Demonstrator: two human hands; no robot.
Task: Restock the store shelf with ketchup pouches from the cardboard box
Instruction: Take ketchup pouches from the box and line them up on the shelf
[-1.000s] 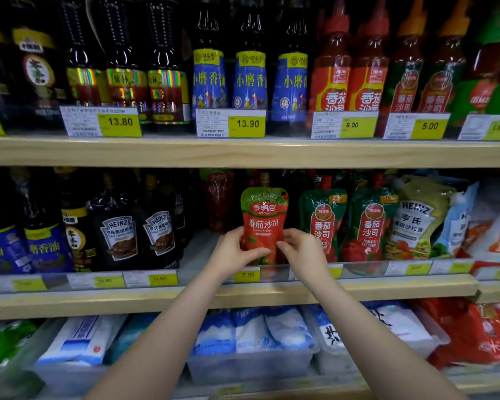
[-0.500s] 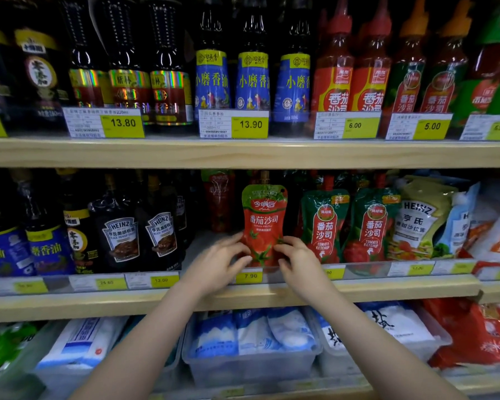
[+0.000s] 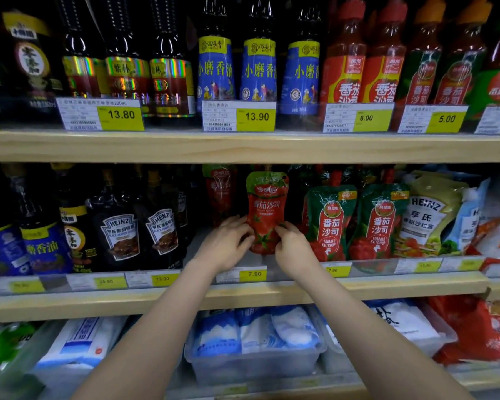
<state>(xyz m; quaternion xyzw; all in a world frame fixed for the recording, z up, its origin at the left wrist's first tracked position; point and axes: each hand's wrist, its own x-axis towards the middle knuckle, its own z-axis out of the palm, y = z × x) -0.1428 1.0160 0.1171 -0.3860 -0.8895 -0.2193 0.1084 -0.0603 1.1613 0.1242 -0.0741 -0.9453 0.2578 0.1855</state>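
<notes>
I have both hands on a red ketchup pouch (image 3: 266, 215) that stands upright on the middle shelf (image 3: 387, 287), at the front of its row. My left hand (image 3: 224, 245) comes in from the left, fingers curled against the pouch's lower left edge. My right hand (image 3: 292, 249) pinches the lower right corner, thumb and fingertips on the tomato picture. So both hands grip the pouch near its base, and its green top with the hang hole points straight up, just under the shelf board above.

Behind it and a little left, another red pouch (image 3: 220, 192) sits deeper in the dark of the shelf. Just to the right stand two green-and-red tomato ketchup pouches (image 3: 331, 223), side by side and upright, near my right hand but not touching it. Further right is a Heinz salad dressing pouch (image 3: 429, 215), leaning a bit. To the left of my left hand are dark Heinz black pepper sauce bottles (image 3: 119, 229), with a bare stretch of shelf floor between them and the pouch.

A yellow price tag reading 7.90 (image 3: 254, 274) hangs on the shelf's front rail right below my hands. The upper shelf (image 3: 243, 147) carries blue-labelled sesame oil bottles (image 3: 259, 73) and red ketchup squeeze bottles (image 3: 347, 67). Below, a clear plastic bin (image 3: 251, 363) holds blue-and-white bags.
</notes>
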